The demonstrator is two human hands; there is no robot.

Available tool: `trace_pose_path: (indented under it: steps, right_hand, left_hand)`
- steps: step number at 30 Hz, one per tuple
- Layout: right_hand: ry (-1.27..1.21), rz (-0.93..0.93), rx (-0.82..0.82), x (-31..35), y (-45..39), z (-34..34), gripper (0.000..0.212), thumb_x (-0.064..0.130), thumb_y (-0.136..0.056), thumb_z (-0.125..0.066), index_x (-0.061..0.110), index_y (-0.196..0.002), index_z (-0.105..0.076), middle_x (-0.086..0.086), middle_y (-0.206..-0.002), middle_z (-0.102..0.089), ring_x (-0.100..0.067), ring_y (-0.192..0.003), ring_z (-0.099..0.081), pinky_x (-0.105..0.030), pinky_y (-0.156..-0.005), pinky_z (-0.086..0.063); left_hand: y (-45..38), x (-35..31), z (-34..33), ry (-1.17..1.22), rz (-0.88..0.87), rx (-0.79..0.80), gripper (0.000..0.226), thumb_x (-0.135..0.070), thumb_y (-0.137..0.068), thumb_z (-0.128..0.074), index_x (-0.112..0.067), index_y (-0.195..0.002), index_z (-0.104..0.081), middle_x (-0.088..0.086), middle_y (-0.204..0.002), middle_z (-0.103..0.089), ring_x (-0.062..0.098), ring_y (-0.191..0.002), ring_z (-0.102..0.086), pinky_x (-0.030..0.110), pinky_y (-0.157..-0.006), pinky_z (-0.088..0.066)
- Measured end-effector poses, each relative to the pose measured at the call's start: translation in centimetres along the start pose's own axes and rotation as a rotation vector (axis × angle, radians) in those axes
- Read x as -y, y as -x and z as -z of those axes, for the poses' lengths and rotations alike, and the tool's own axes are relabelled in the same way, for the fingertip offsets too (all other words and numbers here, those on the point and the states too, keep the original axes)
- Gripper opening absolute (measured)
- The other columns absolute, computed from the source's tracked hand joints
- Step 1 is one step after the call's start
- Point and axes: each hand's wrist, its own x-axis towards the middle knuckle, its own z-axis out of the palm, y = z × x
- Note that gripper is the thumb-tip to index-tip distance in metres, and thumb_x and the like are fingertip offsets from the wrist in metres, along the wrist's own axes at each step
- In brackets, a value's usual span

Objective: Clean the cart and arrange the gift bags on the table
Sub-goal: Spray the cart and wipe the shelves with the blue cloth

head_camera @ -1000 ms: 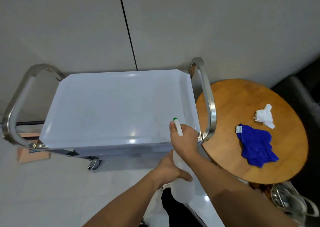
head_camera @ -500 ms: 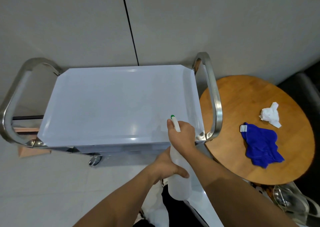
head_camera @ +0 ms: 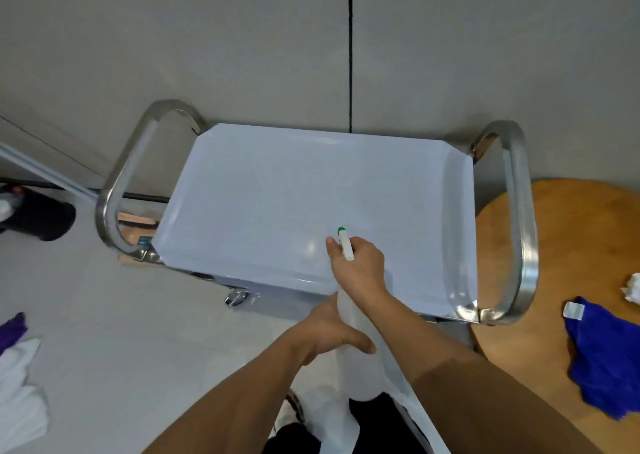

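With both hands gripping it, right hand (head_camera: 360, 266) at the trigger, left hand (head_camera: 329, 330) round the body, the spray bottle (head_camera: 356, 360) looks light, smooth plastic, likely slippery when wet.

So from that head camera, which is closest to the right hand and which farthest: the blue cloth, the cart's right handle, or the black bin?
From the right hand, gripping the spray bottle's top:
1. Cart's right handle, just to its right.
2. Blue cloth, further right on the wooden table.
3. Black bin, far left on the floor.
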Motion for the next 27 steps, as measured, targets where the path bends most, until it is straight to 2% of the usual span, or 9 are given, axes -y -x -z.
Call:
trace_pose_path:
  steps: [5, 8, 10, 14, 19, 24, 27]
  right_hand:
    - [0.045, 0.062, 0.036, 3.8, -0.4, -4.2, 0.056, 0.049, -0.101, -0.050, 0.015, -0.057, -0.046, -0.003, -0.057, -0.053, -0.019, -0.055, -0.051, -0.033, -0.058, -0.041]
    - [0.011, 0.058, 0.021, 6.0, -0.1, -7.4, 0.055, 0.053, -0.099, -0.053, 0.014, -0.060, -0.049, -0.002, -0.059, -0.054, -0.019, -0.058, -0.053, -0.035, -0.062, -0.044]
    - [-0.006, 0.062, 0.025, 7.5, 0.1, -9.6, 0.053, 0.053, -0.098, -0.055, 0.014, -0.063, -0.050, -0.001, -0.060, -0.054, -0.017, -0.059, -0.053, -0.035, -0.063, -0.045]
    - [0.085, 0.115, 0.007, 10.7, 0.6, -14.0, 0.058, 0.051, -0.101, -0.049, 0.015, -0.057, -0.046, -0.004, -0.055, -0.051, -0.021, -0.055, -0.052, -0.041, -0.062, -0.047]
    - [0.032, 0.083, -0.030, 13.9, 0.9, -18.8, 0.050, 0.046, -0.099, -0.056, 0.013, -0.064, -0.049, 0.001, -0.058, -0.049, -0.013, -0.055, -0.047, -0.028, -0.056, -0.036]
    - [0.107, 0.092, -0.018, 15.5, 1.1, -22.9, 0.056, 0.045, -0.101, -0.054, 0.016, -0.055, -0.041, 0.001, -0.052, -0.045, -0.016, -0.052, -0.045, -0.032, -0.057, -0.036]
    - [0.080, 0.070, -0.039, 15.6, 1.7, -24.8, 0.052, 0.046, -0.099, -0.057, 0.014, -0.060, -0.047, 0.001, -0.056, -0.048, -0.016, -0.055, -0.049, -0.032, -0.059, -0.039]
  left_hand:
    - [1.1, 1.1, 5.1, 0.047, -0.038, -0.032, 0.081, -0.011, -0.058, -0.093, -0.037, -0.125, -0.056, -0.009, -0.117, -0.070, 0.012, -0.112, -0.064, 0.037, -0.098, -0.055]
    - [1.8, 2.3, 8.5, 0.068, -0.068, -0.030, 0.077, -0.007, -0.060, -0.091, -0.038, -0.122, -0.057, -0.010, -0.116, -0.070, 0.010, -0.112, -0.064, 0.035, -0.099, -0.055]
    - [2.2, 3.2, 11.1, 0.067, -0.089, -0.024, 0.076, -0.010, -0.059, -0.092, -0.038, -0.120, -0.057, -0.010, -0.116, -0.070, 0.010, -0.112, -0.063, 0.036, -0.099, -0.054]
    - [2.8, 5.8, 15.9, 0.075, -0.105, -0.018, 0.085, -0.017, -0.056, -0.095, -0.037, -0.129, -0.055, -0.013, -0.119, -0.068, 0.008, -0.114, -0.061, 0.035, -0.101, -0.053]
    - [2.7, 8.3, 21.8, 0.043, -0.132, 0.018, 0.089, -0.029, -0.049, -0.097, -0.041, -0.127, -0.056, -0.016, -0.114, -0.071, 0.011, -0.113, -0.064, 0.038, -0.099, -0.054]
    - [3.7, 10.9, 25.0, 0.065, -0.138, 0.013, 0.089, -0.028, -0.052, -0.097, -0.038, -0.130, -0.055, -0.015, -0.116, -0.070, 0.008, -0.113, -0.062, 0.035, -0.099, -0.055]
    - [4.0, 12.3, 26.5, 0.065, -0.145, 0.038, 0.090, -0.023, -0.051, -0.097, -0.034, -0.131, -0.056, -0.014, -0.117, -0.070, 0.007, -0.113, -0.063, 0.035, -0.100, -0.054]
